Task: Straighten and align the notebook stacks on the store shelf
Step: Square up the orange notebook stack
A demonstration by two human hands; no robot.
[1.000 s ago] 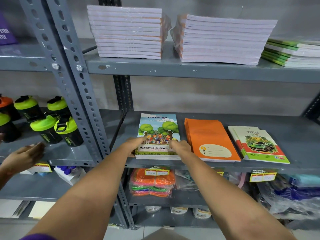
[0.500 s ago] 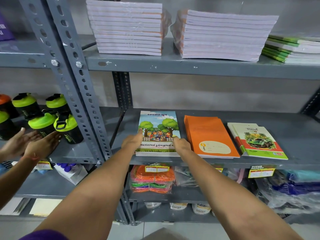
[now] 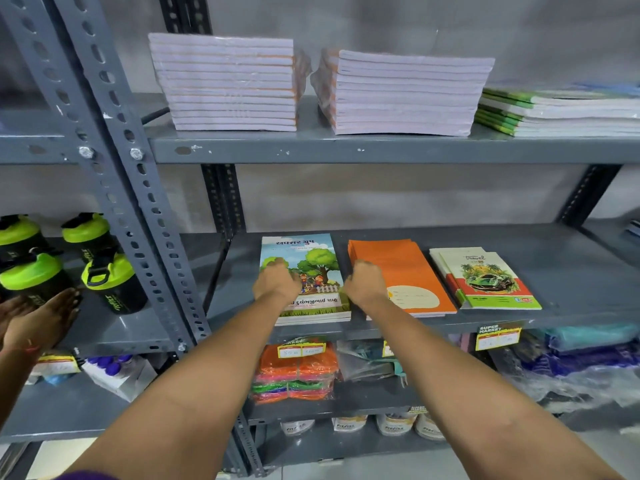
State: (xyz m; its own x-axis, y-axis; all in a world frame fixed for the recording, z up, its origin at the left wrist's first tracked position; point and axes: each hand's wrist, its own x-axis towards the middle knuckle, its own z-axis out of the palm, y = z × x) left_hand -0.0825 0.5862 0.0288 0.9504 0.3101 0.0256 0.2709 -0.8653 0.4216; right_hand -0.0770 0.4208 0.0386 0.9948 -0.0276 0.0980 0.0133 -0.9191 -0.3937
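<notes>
A notebook stack with a tree-picture cover (image 3: 318, 258) lies flat on the grey middle shelf (image 3: 571, 271). My left hand (image 3: 277, 282) is curled over its left edge and my right hand (image 3: 363, 285) over its right edge, in the gap beside the orange notebook stack (image 3: 408, 271). My right hand partly covers the orange stack's left side. Right of that lies a small stack with a green car cover (image 3: 485, 278), its notebooks slightly fanned. The orange pile is also a little uneven at the back.
The upper shelf holds two wrapped white notebook stacks (image 3: 228, 84) (image 3: 405, 95) and a green-edged stack (image 3: 554, 112). A slotted upright post (image 3: 138, 202) stands to the left. Another person's hands (image 3: 41, 320) reach toward green-lidded bottles (image 3: 107, 282). Coloured packs (image 3: 298, 372) fill the shelf below.
Both my hands slid from the stack's front corners farther back along its sides. The other person's hands moved in toward the bottles.
</notes>
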